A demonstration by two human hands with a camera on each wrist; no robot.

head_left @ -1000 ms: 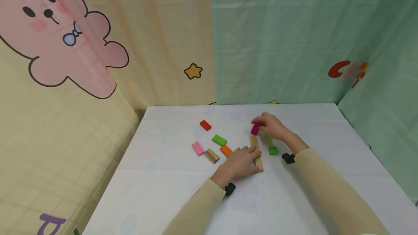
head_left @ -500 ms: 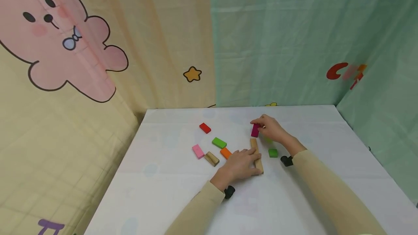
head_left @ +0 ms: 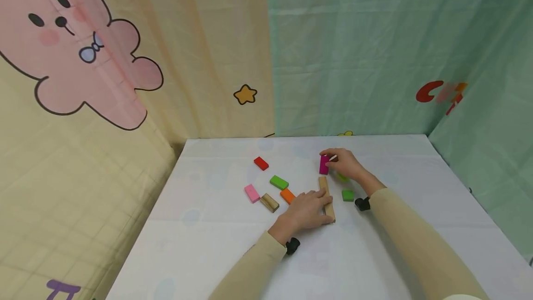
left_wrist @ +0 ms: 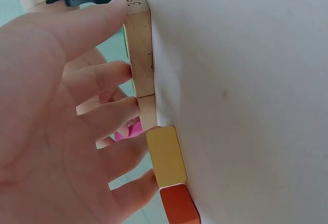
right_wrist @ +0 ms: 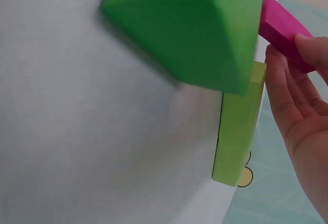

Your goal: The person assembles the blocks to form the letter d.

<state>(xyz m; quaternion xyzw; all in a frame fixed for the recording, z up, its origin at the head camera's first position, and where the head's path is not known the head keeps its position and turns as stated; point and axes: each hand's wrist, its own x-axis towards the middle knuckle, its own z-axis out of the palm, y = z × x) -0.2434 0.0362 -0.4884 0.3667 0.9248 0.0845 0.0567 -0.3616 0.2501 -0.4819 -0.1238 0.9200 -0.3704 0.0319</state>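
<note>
While spread left fingers [left_wrist: 110,76] touch wooden blocks [left_wrist: 140,55], right fingers [right_wrist: 279,75] pinch a magenta block [right_wrist: 280,31].

Magenta block [head_left: 324,165], rectangular, pinched, just beyond pale wooden blocks [left_wrist: 141,55], lying end to end

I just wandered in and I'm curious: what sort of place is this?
Perhaps a small curtained-off play corner, though I can't be certain. Printed cloth with a pink bear hangs around a white table, where coloured blocks lie.

Fingers [left_wrist: 102,78] touching wooden block [left_wrist: 140,49], yellow block [left_wrist: 167,157]
</note>
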